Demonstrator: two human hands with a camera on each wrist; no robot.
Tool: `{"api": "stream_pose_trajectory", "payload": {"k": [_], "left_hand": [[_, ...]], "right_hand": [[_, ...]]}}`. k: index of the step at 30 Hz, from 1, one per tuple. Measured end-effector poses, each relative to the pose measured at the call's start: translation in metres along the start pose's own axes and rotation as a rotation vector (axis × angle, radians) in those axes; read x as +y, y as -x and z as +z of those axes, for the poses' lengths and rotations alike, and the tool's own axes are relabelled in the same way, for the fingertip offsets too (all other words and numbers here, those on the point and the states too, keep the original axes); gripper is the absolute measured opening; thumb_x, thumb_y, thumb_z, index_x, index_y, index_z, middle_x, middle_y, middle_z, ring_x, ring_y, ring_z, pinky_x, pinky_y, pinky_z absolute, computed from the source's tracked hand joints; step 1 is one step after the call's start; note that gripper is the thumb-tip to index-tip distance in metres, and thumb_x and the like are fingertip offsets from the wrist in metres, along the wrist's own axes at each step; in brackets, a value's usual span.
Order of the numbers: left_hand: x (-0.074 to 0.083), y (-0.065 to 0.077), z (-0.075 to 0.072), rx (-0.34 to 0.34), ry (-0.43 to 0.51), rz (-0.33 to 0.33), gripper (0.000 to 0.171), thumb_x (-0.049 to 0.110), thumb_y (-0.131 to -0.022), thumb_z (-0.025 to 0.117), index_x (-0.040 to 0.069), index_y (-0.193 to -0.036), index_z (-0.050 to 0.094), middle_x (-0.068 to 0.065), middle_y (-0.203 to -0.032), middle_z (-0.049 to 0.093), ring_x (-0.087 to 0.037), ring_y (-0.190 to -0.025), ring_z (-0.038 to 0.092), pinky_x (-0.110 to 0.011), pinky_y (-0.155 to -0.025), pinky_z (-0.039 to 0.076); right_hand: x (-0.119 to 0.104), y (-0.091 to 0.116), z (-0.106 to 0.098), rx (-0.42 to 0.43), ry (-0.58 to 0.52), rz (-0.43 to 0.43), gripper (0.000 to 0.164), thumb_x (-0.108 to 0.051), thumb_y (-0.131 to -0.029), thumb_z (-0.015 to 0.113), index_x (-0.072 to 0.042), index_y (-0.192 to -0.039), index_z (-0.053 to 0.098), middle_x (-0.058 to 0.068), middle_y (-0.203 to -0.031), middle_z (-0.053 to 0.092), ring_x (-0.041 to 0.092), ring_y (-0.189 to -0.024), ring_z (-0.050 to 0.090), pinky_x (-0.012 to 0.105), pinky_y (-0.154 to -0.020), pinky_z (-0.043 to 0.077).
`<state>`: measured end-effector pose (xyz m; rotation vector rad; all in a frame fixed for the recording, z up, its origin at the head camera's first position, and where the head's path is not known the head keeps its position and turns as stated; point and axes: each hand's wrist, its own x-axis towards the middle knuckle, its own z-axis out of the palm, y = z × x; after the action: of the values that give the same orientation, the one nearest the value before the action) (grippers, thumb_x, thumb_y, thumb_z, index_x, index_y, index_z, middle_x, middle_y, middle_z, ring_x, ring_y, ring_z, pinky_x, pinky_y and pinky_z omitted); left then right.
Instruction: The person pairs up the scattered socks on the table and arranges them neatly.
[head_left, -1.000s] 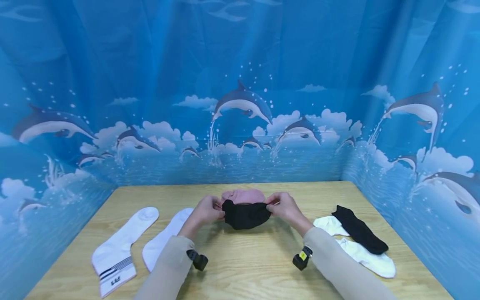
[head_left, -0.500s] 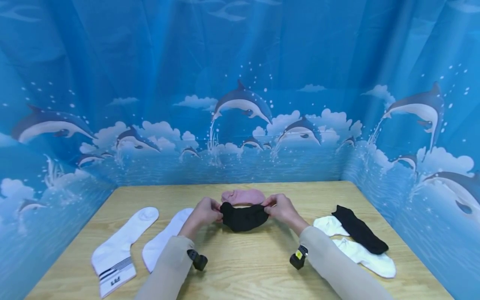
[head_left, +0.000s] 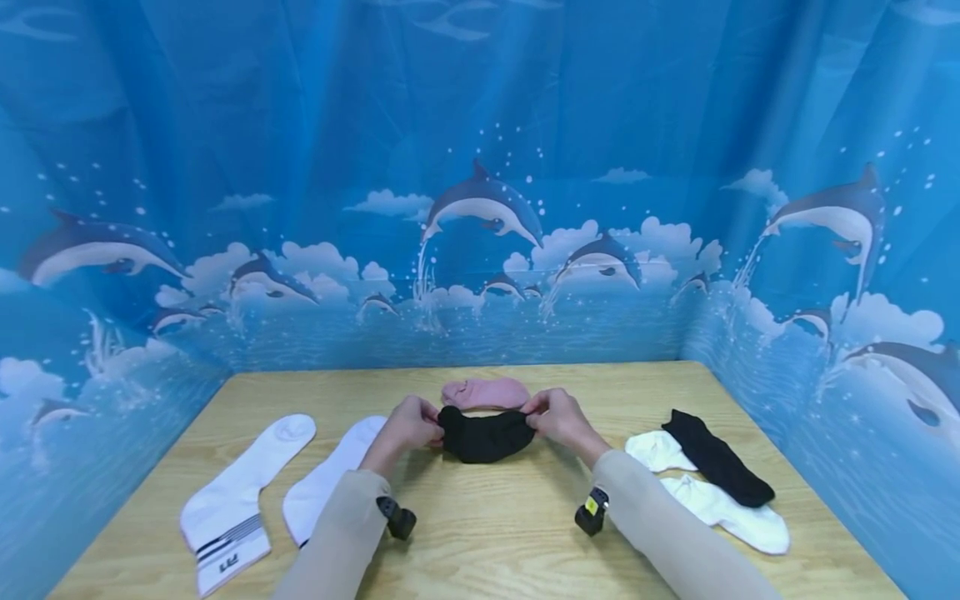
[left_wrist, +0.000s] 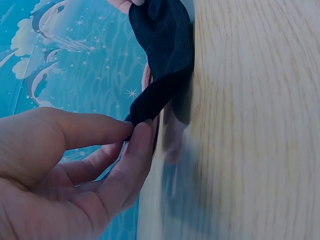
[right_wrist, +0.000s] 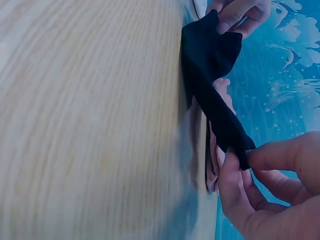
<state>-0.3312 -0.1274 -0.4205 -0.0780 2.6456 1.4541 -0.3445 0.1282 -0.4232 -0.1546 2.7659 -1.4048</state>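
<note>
A short black sock [head_left: 486, 437] is stretched between my two hands near the back middle of the table. My left hand [head_left: 412, 427] pinches its left end between thumb and fingers, as the left wrist view shows on the black fabric [left_wrist: 162, 70]. At the other end, my right hand [head_left: 558, 417] pinches the sock with thumb and fingertips; the right wrist view has that sock [right_wrist: 212, 75] running diagonally from hand to hand. Just behind it lies a pink sock [head_left: 486, 393], its front edge close to the black one.
To the left lie a white sock with black stripes [head_left: 225, 508] and a second white sock [head_left: 322, 487], partly behind my left sleeve. On the right, a black sock [head_left: 720, 458] lies beside two white socks [head_left: 738, 521]. A dolphin-print curtain [head_left: 480, 317] encloses the wooden table [head_left: 480, 533].
Both hands have brought the black sock slightly toward me and left, lower to the table. More of the pink sock now shows behind it.
</note>
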Motion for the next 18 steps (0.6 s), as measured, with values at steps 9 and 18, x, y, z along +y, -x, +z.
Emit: {"api": "stream_pose_trajectory", "payload": {"k": [9, 18], "left_hand": [[-0.0034, -0.0045, 0.0013, 0.017, -0.013, -0.025, 0.011, -0.012, -0.085, 0.068, -0.008, -0.094, 0.065, -0.017, -0.092, 0.066, -0.016, -0.07, 0.072, -0.03, -0.07, 0.064], [-0.0047, -0.0059, 0.0001, 0.038, -0.05, -0.035, 0.01, -0.011, -0.085, 0.069, -0.007, -0.093, 0.064, -0.017, -0.092, 0.065, -0.018, -0.071, 0.072, -0.03, -0.069, 0.063]], "right_hand": [[0.0057, -0.0048, 0.0018, -0.007, 0.016, 0.024, 0.012, 0.008, -0.087, 0.066, 0.0, -0.092, 0.073, 0.011, -0.082, 0.071, 0.016, -0.06, 0.062, 0.027, -0.057, 0.055], [0.0092, -0.0076, 0.0058, -0.009, 0.036, 0.022, 0.013, 0.009, -0.085, 0.066, 0.0, -0.091, 0.073, 0.011, -0.083, 0.072, 0.015, -0.061, 0.063, 0.025, -0.057, 0.056]]}}
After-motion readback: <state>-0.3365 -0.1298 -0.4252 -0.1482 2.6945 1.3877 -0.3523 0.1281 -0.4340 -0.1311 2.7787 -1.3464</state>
